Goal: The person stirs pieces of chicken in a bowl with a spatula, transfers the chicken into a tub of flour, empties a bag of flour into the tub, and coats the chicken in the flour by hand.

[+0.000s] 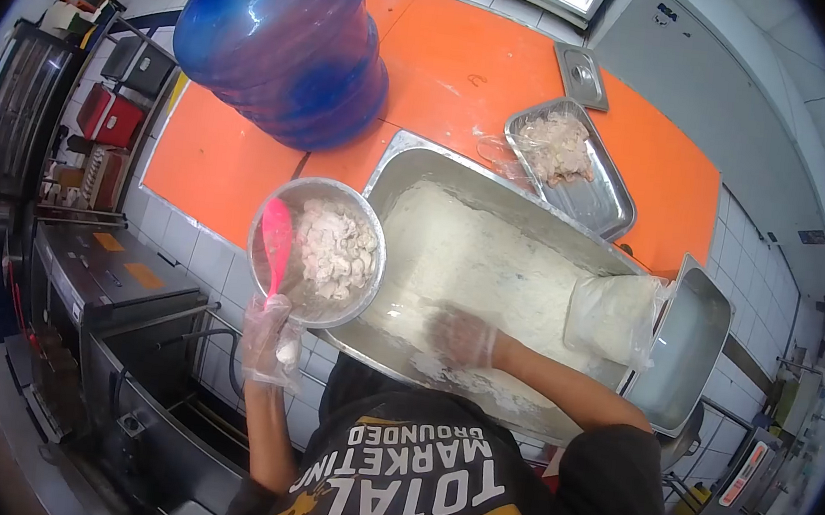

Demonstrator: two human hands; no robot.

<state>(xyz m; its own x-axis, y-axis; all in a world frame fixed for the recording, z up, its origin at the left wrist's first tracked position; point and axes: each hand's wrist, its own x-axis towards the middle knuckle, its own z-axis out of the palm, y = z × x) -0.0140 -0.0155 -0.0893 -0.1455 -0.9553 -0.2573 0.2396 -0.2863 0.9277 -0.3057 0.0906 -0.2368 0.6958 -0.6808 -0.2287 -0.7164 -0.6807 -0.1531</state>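
My left hand (271, 338), in a clear plastic glove, grips the near rim of a round metal bowl (379, 254). Floured pieces of what looks like raw meat (333, 249) lie in the bowl. A pink spoon (277, 233) leans inside it, its handle end at my left hand. My right hand (461, 338), also gloved, is over or in the flour (463, 253) at the near side of a large steel tub (409, 147). Motion smears its fingers, so their pose and any contents are unclear.
A big blue water jug (284, 43) stands on the orange table (444, 50). A steel tray (598, 212) of raw meat sits behind the tub, beside a metal lid (582, 77). A plastic bag (613, 314) and a pan of cloudy liquid (691, 337) are at the right.
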